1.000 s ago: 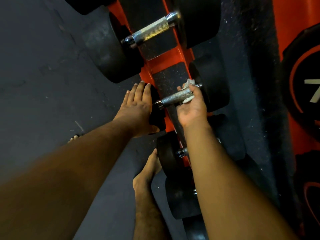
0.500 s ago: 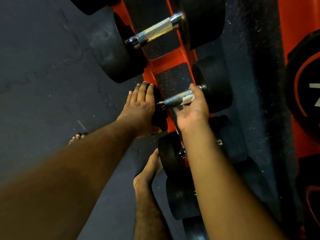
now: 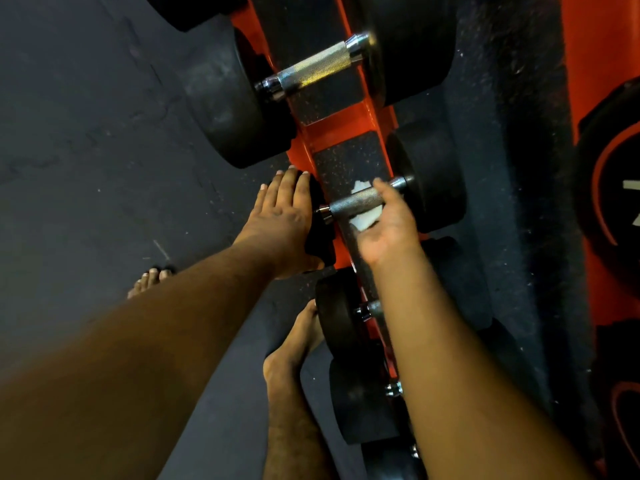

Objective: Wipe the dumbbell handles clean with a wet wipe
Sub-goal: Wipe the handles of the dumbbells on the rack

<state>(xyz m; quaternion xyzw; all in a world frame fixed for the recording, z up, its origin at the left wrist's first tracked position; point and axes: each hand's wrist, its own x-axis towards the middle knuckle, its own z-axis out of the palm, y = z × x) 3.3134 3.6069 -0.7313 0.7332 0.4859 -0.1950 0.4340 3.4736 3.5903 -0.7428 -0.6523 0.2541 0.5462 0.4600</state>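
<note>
Orange steel makes up the rack (image 3: 341,128), which carries a row of black-headed dumbbells running from the far end toward the person's feet. At least 4 show: a large dumbbell (image 3: 313,69) at the far end, a small dumbbell (image 3: 360,202) beside it in the middle of the rack, and 2 more nearer ones mostly hidden under the right forearm.

Progress looks partial. Only the small one is being wiped now; nothing in view shows whether the large knurled handle or the nearer handles are already clean, so I judge several may be left.

Each handle lies across the rack, its long axis roughly level and slanting from the near-left floor side up to the far-right wall side. The small handle has its left collar at the rack's floor-side edge and its right collar against the black head on the wall side.

Left hand (image 3: 282,216) lies flat, fingers straight and together, pressing on the left head to steady it. Right hand (image 3: 384,221) cups the handle from below, palm up, fingers curled around the bar and holding the wet wipe (image 3: 363,220) against its underside; a white corner of it peeks out above the bar.
</note>
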